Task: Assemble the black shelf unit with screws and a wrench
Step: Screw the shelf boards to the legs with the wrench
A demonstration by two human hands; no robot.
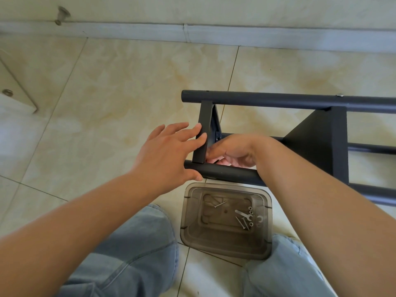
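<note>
The black shelf unit [278,99] lies on its side on the tiled floor, its round tubes running to the right. My left hand [169,151] rests with straight fingers on the end shelf panel [203,133], thumb against the near tube [227,171]. My right hand [233,150] reaches in behind that panel with curled fingers; what it holds is hidden. A clear grey plastic tub [225,236] in front of my knees holds a small wrench [243,215], several screws [242,224] and nuts.
My knees in blue jeans [137,249] flank the tub. A grey skirting board [192,34] runs along the wall at the back. A door edge with a stopper [7,92] is at the left. Bare tiles lie left of the shelf.
</note>
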